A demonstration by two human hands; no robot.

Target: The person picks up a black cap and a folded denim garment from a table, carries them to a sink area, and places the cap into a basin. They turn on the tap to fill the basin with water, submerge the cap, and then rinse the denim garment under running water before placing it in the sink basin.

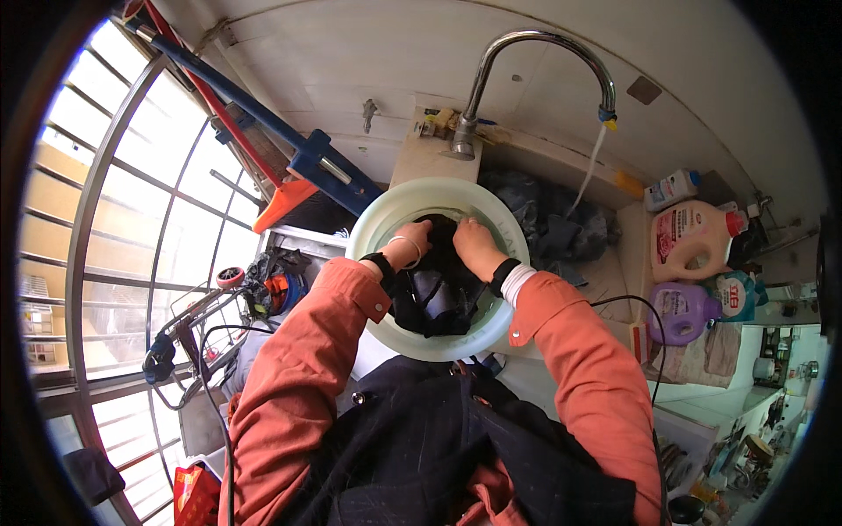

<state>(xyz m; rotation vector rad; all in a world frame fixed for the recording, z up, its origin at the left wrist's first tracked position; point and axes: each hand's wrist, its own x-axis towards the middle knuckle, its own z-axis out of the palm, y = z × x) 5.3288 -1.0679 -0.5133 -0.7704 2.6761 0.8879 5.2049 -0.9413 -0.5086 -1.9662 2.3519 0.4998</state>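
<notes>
A pale green plastic basin (368, 227) stands before me with water and a dark wet garment (437, 296) in it. My left hand (411, 243) has its fingers closed on the garment's left part, a white bangle at the wrist. Opposite it, my right hand (477, 246) grips the cloth near the basin's far right side. Both fingertips are partly hidden by the hands and the dark fabric. To the right, a curved chrome faucet (483, 59) runs a stream of water (592, 164) onto more dark wet cloth (559, 223) in the sink.
Detergent bottles, one pink (687, 237) and one purple (681, 312), stand right of the sink. An orange broom head (283, 200) and a blue mop (329, 164) lean at the back left. A folding metal cart (197, 315) stands by the barred window. Black cables hang beside both arms.
</notes>
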